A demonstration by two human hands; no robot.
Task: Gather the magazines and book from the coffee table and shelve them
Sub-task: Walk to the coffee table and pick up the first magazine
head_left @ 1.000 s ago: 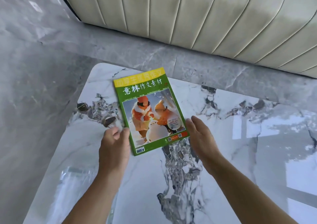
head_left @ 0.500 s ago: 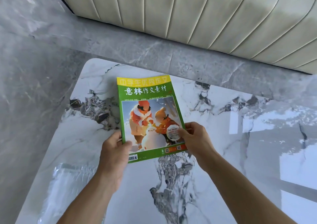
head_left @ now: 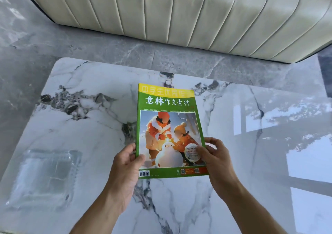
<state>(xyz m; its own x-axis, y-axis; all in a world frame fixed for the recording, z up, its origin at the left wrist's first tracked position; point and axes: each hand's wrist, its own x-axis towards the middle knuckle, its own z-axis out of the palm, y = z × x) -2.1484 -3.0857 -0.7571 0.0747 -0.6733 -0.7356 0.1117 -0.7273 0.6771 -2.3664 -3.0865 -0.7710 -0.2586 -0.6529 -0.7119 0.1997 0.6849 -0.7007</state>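
Note:
A green and yellow magazine [head_left: 168,126], with a cover picture of two children and a snowman, is held face up above the white marble coffee table [head_left: 93,126]. My left hand [head_left: 125,169] grips its lower left edge, thumb on the cover. Its lower right corner is pinched by my right hand [head_left: 217,160], thumb over the round badge. The far end of the magazine points toward the sofa. I see no other magazine or book.
A cream ribbed sofa [head_left: 179,13] runs along the far side, across a strip of grey marble floor [head_left: 36,41]. A clear glass tray [head_left: 45,178] sits on the table's near left part. Window reflections glare on the table's right side.
Both hands closed on the magazine and lifted it off the table, straightening it and bringing it toward me. The view shifted so the magazine now sits more central.

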